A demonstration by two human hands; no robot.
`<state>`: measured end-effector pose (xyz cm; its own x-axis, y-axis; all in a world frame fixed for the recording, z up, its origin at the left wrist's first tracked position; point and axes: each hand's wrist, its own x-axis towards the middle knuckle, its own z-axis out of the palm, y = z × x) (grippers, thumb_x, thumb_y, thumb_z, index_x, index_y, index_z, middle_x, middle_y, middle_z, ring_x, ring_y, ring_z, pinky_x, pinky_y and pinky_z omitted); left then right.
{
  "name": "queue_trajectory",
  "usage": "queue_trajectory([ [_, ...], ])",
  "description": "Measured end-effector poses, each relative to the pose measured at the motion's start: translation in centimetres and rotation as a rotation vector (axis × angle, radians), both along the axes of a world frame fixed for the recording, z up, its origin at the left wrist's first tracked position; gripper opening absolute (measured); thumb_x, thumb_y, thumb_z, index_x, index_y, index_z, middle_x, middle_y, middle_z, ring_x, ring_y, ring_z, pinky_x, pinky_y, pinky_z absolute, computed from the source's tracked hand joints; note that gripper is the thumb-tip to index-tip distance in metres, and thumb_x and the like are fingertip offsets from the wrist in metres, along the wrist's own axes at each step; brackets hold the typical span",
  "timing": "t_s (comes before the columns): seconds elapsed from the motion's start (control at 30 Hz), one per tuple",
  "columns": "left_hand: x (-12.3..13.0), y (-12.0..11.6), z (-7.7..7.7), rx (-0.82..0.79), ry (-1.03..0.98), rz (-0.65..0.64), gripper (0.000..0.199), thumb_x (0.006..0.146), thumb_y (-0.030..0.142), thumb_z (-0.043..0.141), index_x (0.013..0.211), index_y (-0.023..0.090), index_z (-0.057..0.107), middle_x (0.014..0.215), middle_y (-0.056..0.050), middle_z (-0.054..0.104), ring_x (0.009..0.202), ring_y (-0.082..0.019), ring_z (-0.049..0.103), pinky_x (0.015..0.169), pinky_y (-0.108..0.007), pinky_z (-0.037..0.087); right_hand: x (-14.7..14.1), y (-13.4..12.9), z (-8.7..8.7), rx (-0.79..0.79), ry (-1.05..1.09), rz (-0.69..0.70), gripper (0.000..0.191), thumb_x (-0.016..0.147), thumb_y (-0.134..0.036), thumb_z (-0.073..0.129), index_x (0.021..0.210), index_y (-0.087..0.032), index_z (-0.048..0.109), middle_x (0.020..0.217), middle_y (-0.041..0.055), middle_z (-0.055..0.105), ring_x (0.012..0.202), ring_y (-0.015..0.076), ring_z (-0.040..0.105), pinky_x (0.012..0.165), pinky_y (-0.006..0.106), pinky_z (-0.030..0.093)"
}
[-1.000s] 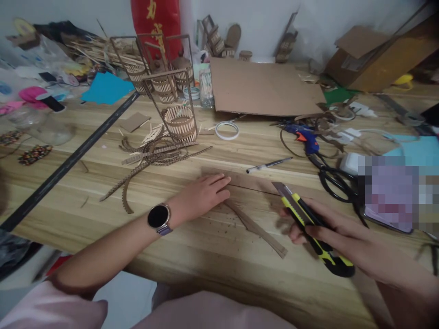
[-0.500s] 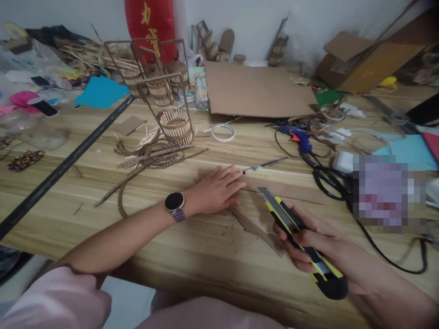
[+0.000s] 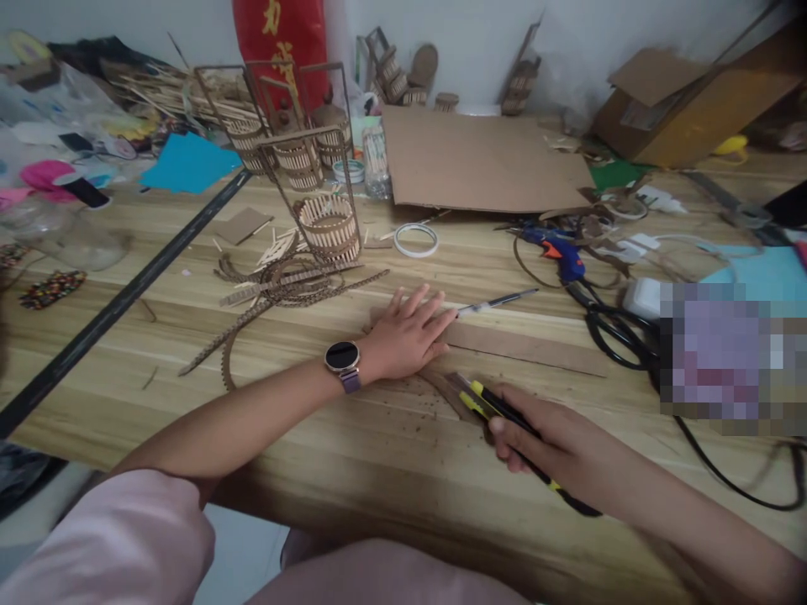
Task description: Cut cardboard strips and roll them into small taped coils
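My left hand (image 3: pixel 407 334) lies flat with its fingers spread, pressing on the left end of a cardboard strip (image 3: pixel 530 349) on the wooden table. A pen (image 3: pixel 498 301) rests just past its fingertips. My right hand (image 3: pixel 535 428) is closed around a yellow and black utility knife (image 3: pixel 480 402), whose blade is out and points up-left, close to my left hand. Beneath the blade, a thin dark cardboard piece (image 3: pixel 435 385) slants across the table, partly hidden by the knife and my hands. Small brown crumbs are scattered beside it.
Behind stand small stick baskets (image 3: pixel 328 227), corrugated strips (image 3: pixel 296 286), a tape roll (image 3: pixel 415 240) and a large cardboard sheet (image 3: pixel 479 164). To the right are a blue glue gun (image 3: pixel 561 252) and black-handled scissors (image 3: pixel 621 336). A long black strip (image 3: pixel 126 294) crosses the left side.
My right hand has moved left and turned the knife, bringing the blade lower over the thin cardboard piece. My left hand stays spread on the strip, with its fingers shifted slightly.
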<state>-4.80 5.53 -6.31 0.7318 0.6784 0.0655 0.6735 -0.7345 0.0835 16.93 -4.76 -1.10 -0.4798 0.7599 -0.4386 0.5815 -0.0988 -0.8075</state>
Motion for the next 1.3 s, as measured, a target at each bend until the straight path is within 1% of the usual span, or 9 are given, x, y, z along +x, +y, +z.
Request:
queue_trajectory([
  [0.1,0.1,0.0,-0.1,0.005,-0.007,0.032,0.057,0.101,0.044,0.035,0.149,0.013,0.033,0.158,-0.019,0.027,0.148,-0.038,0.013,0.116,-0.063,0.014,-0.3,0.5,0.2,0.258,-0.276,0.110,0.017,0.094,-0.032,0.040,0.093,-0.021,0.052,0.075,0.0041,0.065,0.068,0.0179,0.063,0.060,0.028,0.045],
  [0.17,0.1,-0.1,0.1,0.001,-0.014,0.025,0.057,0.100,0.044,0.036,0.149,0.014,0.033,0.158,-0.019,0.028,0.148,-0.038,0.014,0.116,-0.064,0.016,-0.4,0.7,0.3,0.366,-0.400,0.148,0.015,0.092,-0.027,0.040,0.093,-0.021,0.053,0.079,0.0062,0.069,0.070,0.0199,0.066,0.059,0.029,0.043],
  [0.3,0.6,-0.2,0.7,0.012,-0.032,0.006,0.056,0.100,0.040,0.041,0.147,0.012,0.035,0.157,-0.021,0.029,0.147,-0.040,0.017,0.114,-0.066,0.019,-0.6,1.1,0.4,0.463,-0.567,0.208,0.016,0.094,-0.027,0.038,0.094,-0.020,0.052,0.074,0.0067,0.072,0.064,0.0232,0.069,0.053,0.029,0.039],
  [0.4,1.4,-0.3,1.0,0.024,-0.073,-0.016,0.052,0.101,0.036,0.038,0.147,0.012,0.036,0.156,-0.021,0.030,0.146,-0.039,0.019,0.114,-0.064,0.019,-1.0,1.2,0.4,0.518,-0.631,0.248,0.015,0.095,-0.027,0.039,0.089,-0.021,0.052,0.069,0.0059,0.072,0.061,0.0233,0.069,0.051,0.028,0.036],
  [0.57,2.5,0.0,0.3,0.001,-0.074,-0.080,0.056,0.100,0.038,0.038,0.150,0.013,0.031,0.157,-0.019,0.029,0.147,-0.038,0.016,0.115,-0.066,0.015,-1.4,1.2,0.3,0.537,-0.694,0.279,0.014,0.095,-0.025,0.041,0.092,-0.020,0.054,0.071,0.0059,0.073,0.061,0.0228,0.070,0.050,0.027,0.033],
  [0.77,2.4,0.1,-0.6,0.028,-0.088,-0.093,0.060,0.099,0.043,0.039,0.150,0.013,0.030,0.158,-0.018,0.027,0.148,-0.038,0.014,0.116,-0.066,0.011,-1.4,0.9,-0.4,0.599,-0.705,0.267,0.014,0.094,-0.025,0.043,0.092,-0.020,0.056,0.068,0.0046,0.071,0.056,0.0202,0.067,0.048,0.026,0.030],
  [0.9,2.5,0.0,-0.6,0.034,-0.091,-0.096,0.061,0.099,0.045,0.040,0.150,0.014,0.032,0.158,-0.018,0.028,0.147,-0.039,0.015,0.115,-0.066,0.011,-1.5,0.7,-0.6,0.619,-0.713,0.262,0.015,0.093,-0.023,0.043,0.096,-0.019,0.058,0.070,0.0050,0.071,0.057,0.0199,0.067,0.048,0.026,0.031],
  [1.17,2.4,0.1,0.0,-0.043,-0.077,-0.116,0.059,0.099,0.048,0.036,0.148,0.016,0.035,0.157,-0.015,0.031,0.147,-0.036,0.017,0.116,-0.064,0.012,-2.2,-0.4,-0.4,0.674,-0.835,0.260,0.016,0.087,-0.013,0.049,0.098,-0.020,0.059,0.066,0.0034,0.067,0.049,0.0180,0.063,0.043,0.025,0.025],
  [1.3,2.3,0.2,-0.1,-0.051,-0.084,-0.136,0.060,0.098,0.047,0.040,0.149,0.017,0.033,0.160,-0.014,0.025,0.149,-0.036,0.013,0.117,-0.064,0.009,-2.2,-0.6,-0.2,0.669,-0.826,0.254,0.020,0.087,-0.013,0.049,0.103,-0.020,0.059,0.065,0.0033,0.066,0.046,0.0156,0.060,0.042,0.024,0.028],
])
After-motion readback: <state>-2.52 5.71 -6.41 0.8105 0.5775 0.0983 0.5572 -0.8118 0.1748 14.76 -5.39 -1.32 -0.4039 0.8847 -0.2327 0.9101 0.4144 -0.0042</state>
